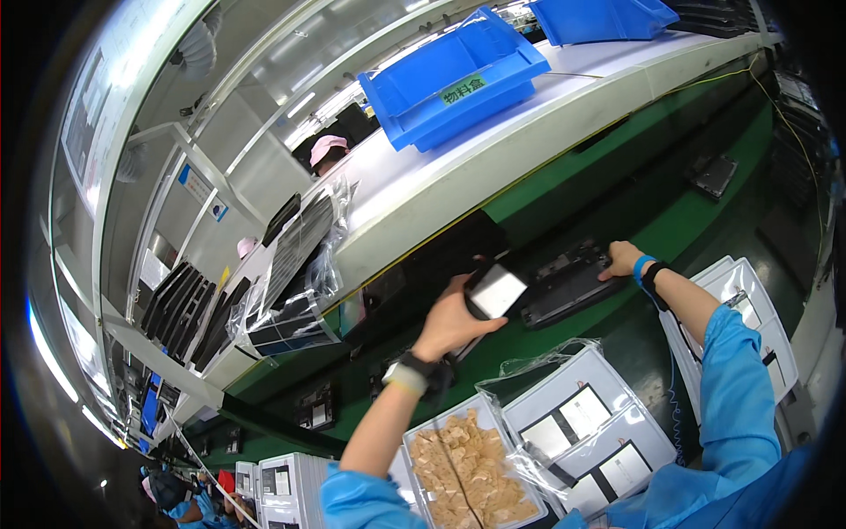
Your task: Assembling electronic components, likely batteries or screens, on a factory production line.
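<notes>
My left hand (452,319) is closed around a flat black-and-white battery pack (499,293), holding it tilted over the green work surface. Thumb and fingers grip its edges, and the pale face points up. Just right of it lies a black device housing (568,286) with parts showing inside. My right hand (624,261) pinches that housing at its far right corner, the fingertips partly hidden behind the edge. A band and a blue cord circle the right wrist.
Below sit grey trays (548,397) of similar packs under clear film, beside a box of crumpled tan pieces (467,463). Blue bins (458,84) stand on the white shelf (608,101). Another black housing (712,176) lies farther right on the green surface (656,234). Other people are beyond.
</notes>
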Demonstrator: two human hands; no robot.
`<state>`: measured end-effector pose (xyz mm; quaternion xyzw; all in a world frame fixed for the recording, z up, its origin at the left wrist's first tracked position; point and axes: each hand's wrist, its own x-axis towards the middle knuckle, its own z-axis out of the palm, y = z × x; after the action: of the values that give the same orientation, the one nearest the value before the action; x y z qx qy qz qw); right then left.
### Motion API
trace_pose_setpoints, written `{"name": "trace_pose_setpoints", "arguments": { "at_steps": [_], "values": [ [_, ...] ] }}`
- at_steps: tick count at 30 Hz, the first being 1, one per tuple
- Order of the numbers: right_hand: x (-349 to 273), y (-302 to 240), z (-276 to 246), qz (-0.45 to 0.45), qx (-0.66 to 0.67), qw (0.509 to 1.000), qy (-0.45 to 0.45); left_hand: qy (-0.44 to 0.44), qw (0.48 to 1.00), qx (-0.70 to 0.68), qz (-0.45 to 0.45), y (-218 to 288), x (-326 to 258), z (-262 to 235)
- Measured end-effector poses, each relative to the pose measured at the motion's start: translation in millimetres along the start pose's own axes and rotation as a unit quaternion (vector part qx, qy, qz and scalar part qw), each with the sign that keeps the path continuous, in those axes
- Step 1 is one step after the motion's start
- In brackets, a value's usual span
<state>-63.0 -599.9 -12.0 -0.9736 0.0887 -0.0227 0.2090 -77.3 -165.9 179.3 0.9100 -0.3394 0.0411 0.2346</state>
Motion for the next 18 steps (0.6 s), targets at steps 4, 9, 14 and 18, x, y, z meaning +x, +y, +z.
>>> {"name": "trace_pose_setpoints", "arguments": {
  "at_steps": [4, 9, 14, 18],
  "values": [
    [-32, -87, -40, -0.081, 0.337, 0.937, 0.037, 0.017, 0.995, 0.071, 0.075, -4, 36, 79],
    [-75, -117, -59, -0.177, 0.244, 0.945, 0.129, 0.001, 0.995, 0.004, 0.095, 30, 72, 131],
    [-74, -52, -71, -0.127, 0.220, 0.940, 0.226, 0.044, 0.993, 0.074, 0.076, -9, 79, 200],
    [-70, -2, -72, -0.010, 0.179, 0.964, 0.199, -0.021, 0.991, 0.116, 0.060, -18, 46, 256]
  ]
}}
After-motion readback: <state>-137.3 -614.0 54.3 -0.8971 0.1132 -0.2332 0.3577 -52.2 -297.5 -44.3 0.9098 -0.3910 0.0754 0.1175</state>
